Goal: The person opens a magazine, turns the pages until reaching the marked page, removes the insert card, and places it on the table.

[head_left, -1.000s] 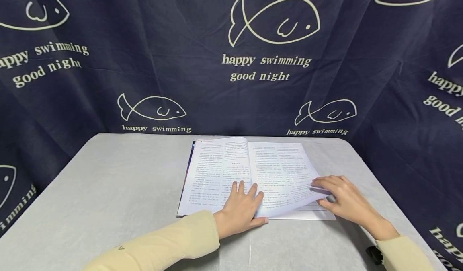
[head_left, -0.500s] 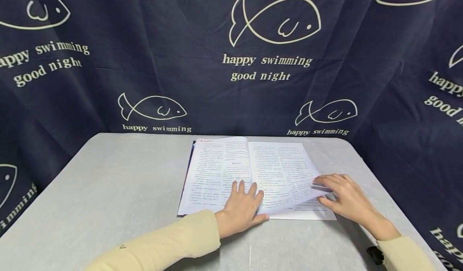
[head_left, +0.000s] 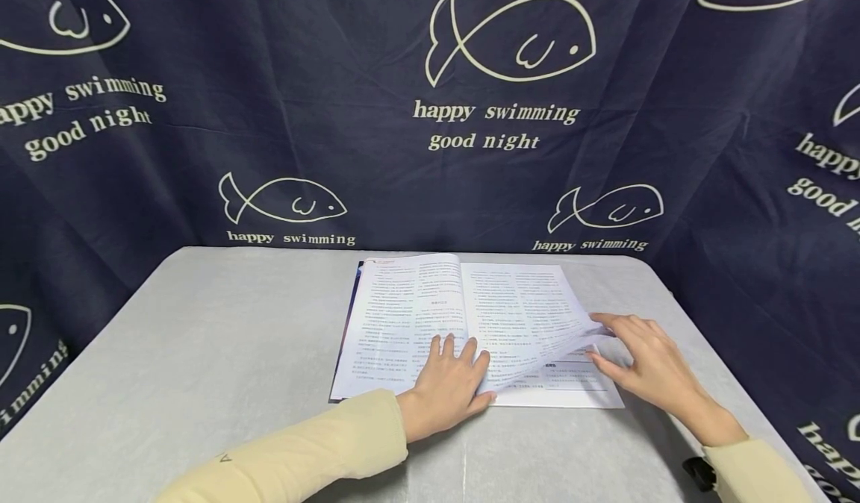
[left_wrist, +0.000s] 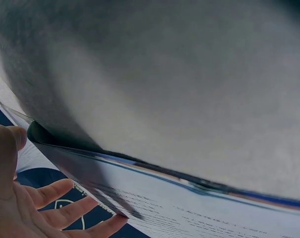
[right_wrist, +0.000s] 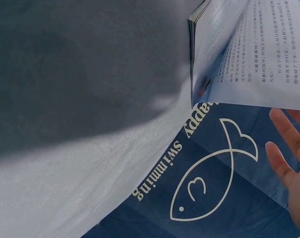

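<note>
Printed book (head_left: 386, 324) spread on pale grey bench (head_left: 222, 339), near 12 o'clock from bench centre. Left hand (head_left: 446, 389) at book's 6 o'clock, fingers splayed, resting on the paper by the gutter. Right hand (head_left: 657, 366) at 4 o'clock, by lifted page (head_left: 524, 316); cannot tell whether it pinches. Navy fish-print cloth (head_left: 376, 115) beyond, 12 o'clock.

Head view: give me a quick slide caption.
On a pale grey table, the left hand rests on an open book while the right hand touches a raised page.
</note>
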A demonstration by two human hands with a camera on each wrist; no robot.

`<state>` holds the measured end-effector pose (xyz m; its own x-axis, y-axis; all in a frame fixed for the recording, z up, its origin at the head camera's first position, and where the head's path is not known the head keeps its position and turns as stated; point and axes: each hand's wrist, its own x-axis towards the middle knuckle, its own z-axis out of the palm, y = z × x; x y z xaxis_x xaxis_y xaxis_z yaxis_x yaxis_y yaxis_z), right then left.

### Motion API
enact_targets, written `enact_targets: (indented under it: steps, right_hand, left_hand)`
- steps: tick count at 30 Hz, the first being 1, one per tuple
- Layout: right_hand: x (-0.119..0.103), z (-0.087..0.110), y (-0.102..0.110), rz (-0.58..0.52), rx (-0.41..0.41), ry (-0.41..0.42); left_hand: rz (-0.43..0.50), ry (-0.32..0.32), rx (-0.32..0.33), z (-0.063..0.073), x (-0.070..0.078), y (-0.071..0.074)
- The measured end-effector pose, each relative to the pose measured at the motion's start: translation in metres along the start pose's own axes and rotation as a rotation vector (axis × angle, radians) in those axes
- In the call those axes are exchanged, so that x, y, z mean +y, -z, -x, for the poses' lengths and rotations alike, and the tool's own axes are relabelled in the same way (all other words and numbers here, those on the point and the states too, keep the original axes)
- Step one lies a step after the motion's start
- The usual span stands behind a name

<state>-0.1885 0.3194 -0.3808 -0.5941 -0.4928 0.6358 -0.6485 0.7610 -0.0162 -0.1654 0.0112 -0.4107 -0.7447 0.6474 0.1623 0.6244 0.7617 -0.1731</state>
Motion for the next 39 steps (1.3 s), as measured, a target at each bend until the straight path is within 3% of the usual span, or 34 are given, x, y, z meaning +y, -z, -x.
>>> enact_targets:
  steps: [9, 15, 28, 39]
  right_hand:
    - [0.001, 0.0, -0.001, -0.01, 0.059, -0.023]
    - [0.002, 0.0, -0.002, -0.003, 0.054, -0.014]
    - [-0.004, 0.005, -0.008, -0.006, -0.135, 0.0]
    - [-0.011, 0.011, -0.014, -0.032, -0.235, 0.046]
  left_hand:
    - [0.012, 0.007, 0.015, 0.002, -0.002, -0.001]
    - [0.017, 0.006, 0.018, 0.003, -0.003, 0.0]
    - [-0.01, 0.025, 0.077, 0.006, -0.005, 0.0]
    - [-0.025, 0.032, 0.153, 0.006, -0.007, -0.002]
